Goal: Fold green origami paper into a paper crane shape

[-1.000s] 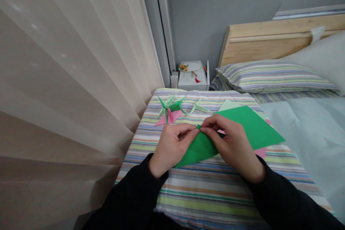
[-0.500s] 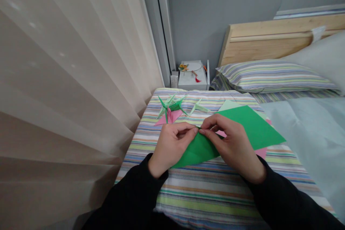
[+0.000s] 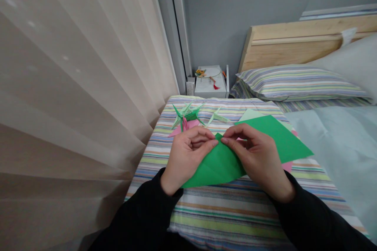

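Between my hands is a sheet of green origami paper (image 3: 219, 164), folded into a triangle with its peak pointing away from me. My left hand (image 3: 188, 155) pinches it just left of the peak, thumb in front. On the other side of the peak, my right hand (image 3: 259, 155) pinches the paper between thumb and fingers. Beyond my left hand stand folded green paper cranes (image 3: 193, 114) and a pink one (image 3: 184, 124). A pale green crane (image 3: 217, 117) sits to their right.
Flat green sheets (image 3: 279, 135) lie over pink and pale green paper right of my right hand. A striped cloth (image 3: 229, 210) covers the surface. A curtain (image 3: 88, 86) hangs at left; a bed with a striped pillow (image 3: 303, 82) is at right. A white cabinet (image 3: 210, 89) stands behind.
The green paper's peak now shows between my fingertips, which have parted slightly. More of the triangle's face is visible, and its lower edge has come a little nearer to me.
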Available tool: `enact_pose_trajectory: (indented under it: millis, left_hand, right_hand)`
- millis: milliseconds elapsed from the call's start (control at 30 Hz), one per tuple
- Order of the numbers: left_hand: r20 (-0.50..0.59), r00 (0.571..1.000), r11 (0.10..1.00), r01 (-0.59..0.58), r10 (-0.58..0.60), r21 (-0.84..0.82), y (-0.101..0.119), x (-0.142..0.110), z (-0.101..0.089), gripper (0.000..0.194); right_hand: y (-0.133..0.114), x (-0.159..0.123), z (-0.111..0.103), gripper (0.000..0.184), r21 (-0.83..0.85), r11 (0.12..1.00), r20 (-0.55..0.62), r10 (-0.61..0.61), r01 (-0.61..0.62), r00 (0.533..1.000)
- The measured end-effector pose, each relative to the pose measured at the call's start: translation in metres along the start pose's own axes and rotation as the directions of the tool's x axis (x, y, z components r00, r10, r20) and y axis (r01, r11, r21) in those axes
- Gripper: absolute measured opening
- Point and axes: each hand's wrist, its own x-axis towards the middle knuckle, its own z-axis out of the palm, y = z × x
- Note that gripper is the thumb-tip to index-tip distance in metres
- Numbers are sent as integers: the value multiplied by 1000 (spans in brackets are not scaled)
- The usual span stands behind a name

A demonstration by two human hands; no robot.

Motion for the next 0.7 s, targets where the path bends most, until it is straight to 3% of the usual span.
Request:
enact_pose_trajectory:
  millis: [333,700]
  left_hand:
    - [-13,999,999,37,-38,-23,2,-1,1,21]
    - [1,1000,998,0,0,-58,3,-2,1,18]
  right_hand:
    - [3,-1,0,4,-83,993,22,-79,81,997]
    - [5,-1,0,5,-46,996,14,-71,71,997]
